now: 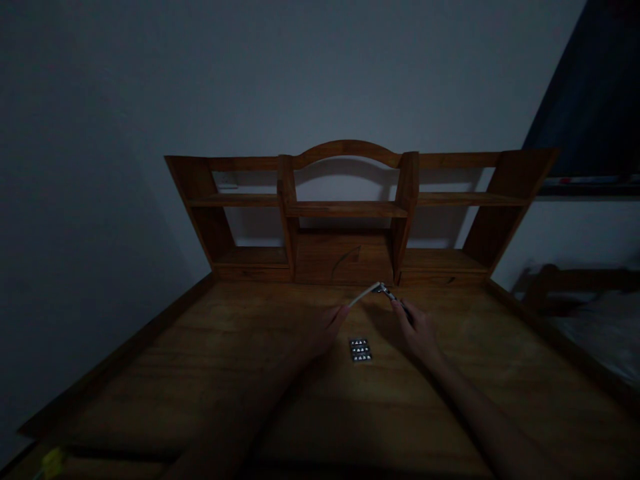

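Note:
My left hand [333,323] is closed around one end of a thin, pale stick-like piece [364,294], which slants up to the right. In my right hand [417,328] is a slim hand tool [389,294] with a shiny metal head and a dark handle. The tool's head meets the far end of the pale piece; the dim light hides whether it grips it or only touches it. On the desk between my forearms lies a small dark rectangular block [361,350] with rows of bright, shiny spots.
The wooden desk top [225,360] spreads under both arms. At its back stands a wooden shelf unit [347,209] with an arched top rail, against a pale wall. A yellow object [52,463] shows at the bottom left. A dark window [590,100] is at the right.

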### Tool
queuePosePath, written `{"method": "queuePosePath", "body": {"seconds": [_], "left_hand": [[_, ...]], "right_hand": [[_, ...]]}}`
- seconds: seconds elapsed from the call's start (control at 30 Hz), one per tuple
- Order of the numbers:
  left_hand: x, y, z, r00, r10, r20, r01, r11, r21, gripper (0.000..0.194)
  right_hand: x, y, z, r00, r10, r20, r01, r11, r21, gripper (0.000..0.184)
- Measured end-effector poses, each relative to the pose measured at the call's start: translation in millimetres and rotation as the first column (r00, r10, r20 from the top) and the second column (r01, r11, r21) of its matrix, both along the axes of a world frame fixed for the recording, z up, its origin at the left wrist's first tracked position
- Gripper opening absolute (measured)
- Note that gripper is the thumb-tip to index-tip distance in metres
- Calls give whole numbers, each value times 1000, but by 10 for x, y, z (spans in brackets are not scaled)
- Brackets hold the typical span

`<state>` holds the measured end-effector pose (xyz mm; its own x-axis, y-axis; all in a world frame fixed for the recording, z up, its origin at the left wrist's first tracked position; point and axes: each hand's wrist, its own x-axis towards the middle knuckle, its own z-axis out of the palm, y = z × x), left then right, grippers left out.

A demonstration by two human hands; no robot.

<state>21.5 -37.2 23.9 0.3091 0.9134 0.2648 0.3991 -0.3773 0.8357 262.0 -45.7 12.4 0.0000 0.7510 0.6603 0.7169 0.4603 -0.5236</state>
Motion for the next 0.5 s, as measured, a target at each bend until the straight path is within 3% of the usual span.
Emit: {"method": "queuePosePath", "body": {"seconds": [0.5], "left_hand": [[-1,36,-50,997,-64,36,66,997,-47,52]], "right_hand": [[5,-3,-8,1000,-1,-1,1,1000,-10,37]]}}
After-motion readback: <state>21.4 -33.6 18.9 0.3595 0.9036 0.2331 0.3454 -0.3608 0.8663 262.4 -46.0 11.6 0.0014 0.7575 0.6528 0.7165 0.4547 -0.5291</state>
